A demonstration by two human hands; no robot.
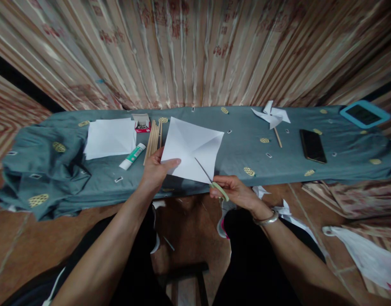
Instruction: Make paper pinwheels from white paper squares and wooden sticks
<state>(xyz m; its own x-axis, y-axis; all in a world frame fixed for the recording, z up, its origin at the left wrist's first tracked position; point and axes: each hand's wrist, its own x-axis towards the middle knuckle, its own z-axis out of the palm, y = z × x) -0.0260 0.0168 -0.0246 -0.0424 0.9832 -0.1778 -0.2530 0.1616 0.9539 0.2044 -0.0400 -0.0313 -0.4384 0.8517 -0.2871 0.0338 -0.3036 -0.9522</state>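
Observation:
My left hand [157,168] grips the left corner of a square white sheet of paper [189,142], thumb on top. Creases run across the sheet toward its middle. In my right hand [230,189] are scissors [219,190] with light green handles. Their blade lies over the lower right corner of the paper, its tip pointing toward the centre. Whether the paper is cut along that line I cannot tell. Just left of my left hand are a bundle of wooden sticks [152,140] and a green and white glue stick [132,156].
A stack of white paper [111,138] and a small red box [142,123] lie on the left of the cloth-covered table [240,153]. On the right are a paper pinwheel [272,115] on a stick, a black phone [313,145] and a blue-framed tablet [364,114]. Paper scraps [284,209] lie below.

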